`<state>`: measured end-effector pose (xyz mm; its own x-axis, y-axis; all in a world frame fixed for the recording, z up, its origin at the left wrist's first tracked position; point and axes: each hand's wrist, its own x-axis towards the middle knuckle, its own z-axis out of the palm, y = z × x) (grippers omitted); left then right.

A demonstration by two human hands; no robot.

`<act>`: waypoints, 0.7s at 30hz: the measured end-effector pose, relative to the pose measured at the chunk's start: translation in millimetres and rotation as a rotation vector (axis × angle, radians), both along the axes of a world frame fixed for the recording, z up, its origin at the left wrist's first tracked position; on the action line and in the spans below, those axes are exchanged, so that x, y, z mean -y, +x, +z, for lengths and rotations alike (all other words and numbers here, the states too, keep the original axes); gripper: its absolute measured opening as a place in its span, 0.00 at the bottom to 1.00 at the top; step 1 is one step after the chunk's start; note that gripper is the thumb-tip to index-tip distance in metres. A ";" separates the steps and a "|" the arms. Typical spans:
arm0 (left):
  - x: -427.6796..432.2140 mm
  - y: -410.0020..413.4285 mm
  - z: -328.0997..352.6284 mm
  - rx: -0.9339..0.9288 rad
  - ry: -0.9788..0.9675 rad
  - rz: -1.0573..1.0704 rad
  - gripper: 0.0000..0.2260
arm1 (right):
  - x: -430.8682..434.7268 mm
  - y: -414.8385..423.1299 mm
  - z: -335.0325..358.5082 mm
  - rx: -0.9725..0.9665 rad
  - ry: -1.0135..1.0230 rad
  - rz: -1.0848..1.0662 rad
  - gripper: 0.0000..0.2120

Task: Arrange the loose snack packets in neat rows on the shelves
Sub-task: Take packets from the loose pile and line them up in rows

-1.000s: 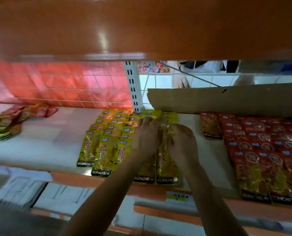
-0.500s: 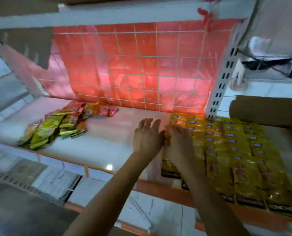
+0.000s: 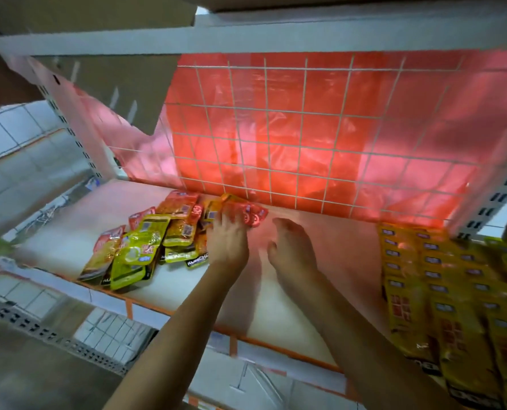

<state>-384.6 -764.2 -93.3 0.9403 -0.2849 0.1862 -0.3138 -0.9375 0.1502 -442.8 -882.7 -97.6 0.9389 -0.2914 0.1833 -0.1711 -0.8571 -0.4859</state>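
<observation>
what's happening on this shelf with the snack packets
A person is sorting snack packets. Their left hand rests on the red packets at the back of a loose pile on the shelf; the right hand hovers beside it over bare shelf, holding nothing. Yellow packets already lie in neat rows to the right.

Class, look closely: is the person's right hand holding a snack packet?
No, the right hand is over a bare part of the shelf with nothing in its loosely curled fingers.
</observation>
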 end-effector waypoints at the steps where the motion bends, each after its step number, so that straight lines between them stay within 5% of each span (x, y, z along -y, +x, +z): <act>1: -4.0 9.6 -1.7 0.020 0.019 -0.002 0.27 | -3.0 8.9 0.1 0.007 0.012 -0.002 0.23; 10: -12.2 67.5 -8.5 0.074 0.126 -0.063 0.21 | -17.5 67.8 -6.1 0.005 0.115 0.085 0.33; 21: -18.4 83.2 -14.3 0.000 -0.022 -0.241 0.16 | -7.8 84.2 -17.1 -0.108 0.063 0.015 0.17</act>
